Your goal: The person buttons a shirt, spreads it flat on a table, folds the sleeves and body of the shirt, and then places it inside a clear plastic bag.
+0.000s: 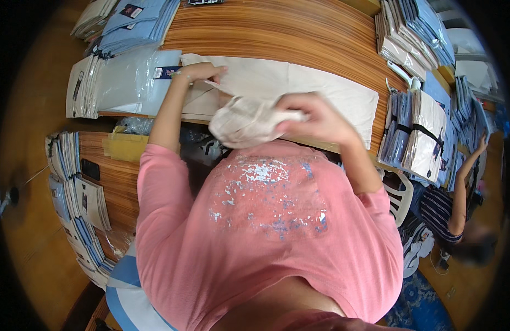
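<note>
A long beige folded garment (315, 85), which looks like trousers, lies across the wooden table in front of me. Closed at its left end is my left hand (202, 71), its fingers pinching what seems to be the cloth's edge. My right hand (315, 117), smeared by motion, grips a bunched beige cloth (241, 122) above the table's near edge. Whether this bunch belongs to the flat garment or is a separate piece, I cannot tell. A thin strip of fabric runs between my left hand and the bunch.
Left of the garment lie a plastic-wrapped light blue garment (131, 77) and beige stacks (81, 88). More folded piles (128, 25) stand at the far left. Bagged garments (423, 129) and a white-handled tool (401, 74) are at right. Beyond them, another person (442, 212) handles blue garments.
</note>
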`<state>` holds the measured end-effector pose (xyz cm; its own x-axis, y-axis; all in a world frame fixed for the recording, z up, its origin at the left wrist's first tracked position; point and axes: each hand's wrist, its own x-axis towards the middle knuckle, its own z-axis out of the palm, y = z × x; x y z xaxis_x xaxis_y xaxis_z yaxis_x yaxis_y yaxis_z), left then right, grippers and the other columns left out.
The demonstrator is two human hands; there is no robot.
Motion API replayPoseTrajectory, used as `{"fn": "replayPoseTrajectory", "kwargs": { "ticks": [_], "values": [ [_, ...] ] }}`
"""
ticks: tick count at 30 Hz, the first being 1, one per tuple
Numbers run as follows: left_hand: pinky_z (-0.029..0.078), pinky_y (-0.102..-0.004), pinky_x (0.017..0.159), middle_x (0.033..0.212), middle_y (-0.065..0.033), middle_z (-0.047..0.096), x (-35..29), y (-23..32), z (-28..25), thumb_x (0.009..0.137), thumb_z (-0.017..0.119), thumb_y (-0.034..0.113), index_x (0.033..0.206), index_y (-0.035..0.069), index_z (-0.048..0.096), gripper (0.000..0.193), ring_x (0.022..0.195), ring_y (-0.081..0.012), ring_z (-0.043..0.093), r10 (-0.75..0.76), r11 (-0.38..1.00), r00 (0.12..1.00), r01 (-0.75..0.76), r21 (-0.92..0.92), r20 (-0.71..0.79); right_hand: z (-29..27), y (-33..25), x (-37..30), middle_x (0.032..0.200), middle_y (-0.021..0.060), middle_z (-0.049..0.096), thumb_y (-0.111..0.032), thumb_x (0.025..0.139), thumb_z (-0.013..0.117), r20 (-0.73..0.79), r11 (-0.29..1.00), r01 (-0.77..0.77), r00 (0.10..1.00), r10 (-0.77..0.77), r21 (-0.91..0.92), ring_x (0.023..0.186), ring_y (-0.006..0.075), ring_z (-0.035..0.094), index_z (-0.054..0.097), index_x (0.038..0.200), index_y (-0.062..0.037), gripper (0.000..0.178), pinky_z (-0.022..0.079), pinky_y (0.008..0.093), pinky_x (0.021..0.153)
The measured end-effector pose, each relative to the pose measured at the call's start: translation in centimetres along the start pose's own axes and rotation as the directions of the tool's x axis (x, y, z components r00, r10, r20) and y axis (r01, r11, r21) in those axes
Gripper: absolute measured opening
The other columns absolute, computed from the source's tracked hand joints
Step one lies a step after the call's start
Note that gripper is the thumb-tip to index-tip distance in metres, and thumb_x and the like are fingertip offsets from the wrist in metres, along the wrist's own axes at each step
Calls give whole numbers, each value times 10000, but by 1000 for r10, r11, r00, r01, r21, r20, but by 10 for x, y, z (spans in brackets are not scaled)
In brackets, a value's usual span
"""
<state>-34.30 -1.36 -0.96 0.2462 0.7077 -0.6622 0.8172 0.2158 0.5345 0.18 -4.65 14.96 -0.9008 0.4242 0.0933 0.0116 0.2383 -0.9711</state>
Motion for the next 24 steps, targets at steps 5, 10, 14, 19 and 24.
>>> {"fn": "replayPoseTrajectory", "kwargs": {
  "ticks": [5, 10, 14, 19, 24],
  "values": [
    [423, -295, 814, 847, -133, 647, -9, 11, -27, 796, 528, 593, 880, 34, 691, 588, 850, -208, 583, -94, 960, 986, 126, 251, -135, -64, 121, -68, 816, -5, 599, -33, 777, 650, -406, 893, -445, 805, 433, 71, 742, 68, 523, 616, 940, 5, 171, 429, 233, 658],
    [266, -527, 956, 1050, -111, 617, -24, -6, -11, 783, 635, 304, 997, 66, 630, 320, 1123, -242, 470, -31, 923, 870, 214, 321, -492, -73, 172, -80, 783, -19, 597, 13, 754, 621, -641, 902, -429, 706, 300, -50, 697, 73, 492, 636, 903, -5, 150, 413, 223, 650],
    [242, -558, 980, 1206, -110, 530, -11, -41, -3, 800, 621, 325, 1051, 65, 609, 361, 1171, -287, 417, -24, 932, 846, 212, 295, -532, -95, 205, -79, 779, 7, 602, -53, 766, 666, -711, 880, -471, 599, 368, 59, 728, 96, 524, 634, 932, -10, 174, 425, 230, 651],
    [210, -547, 1030, 1354, -199, 351, -16, 2, 44, 806, 623, 323, 1207, 71, 517, 485, 1268, -359, 293, 110, 830, 537, 414, 374, -837, -81, 219, -93, 951, 140, 592, -165, 739, 708, -836, 830, -529, 526, 156, -179, 813, 238, 559, 625, 990, -39, 294, 471, 321, 679],
    [166, -542, 1059, 1397, -200, 292, 16, 131, 117, 788, 632, 327, 1325, 82, 387, 640, 1318, -360, 221, 563, 809, 529, -512, 290, -635, -94, 212, -182, 1065, 206, 567, -239, 699, 734, -950, 276, -912, 312, -16, -304, 947, 359, 559, 565, 1090, -14, 482, 473, 424, 770]
  ]
}}
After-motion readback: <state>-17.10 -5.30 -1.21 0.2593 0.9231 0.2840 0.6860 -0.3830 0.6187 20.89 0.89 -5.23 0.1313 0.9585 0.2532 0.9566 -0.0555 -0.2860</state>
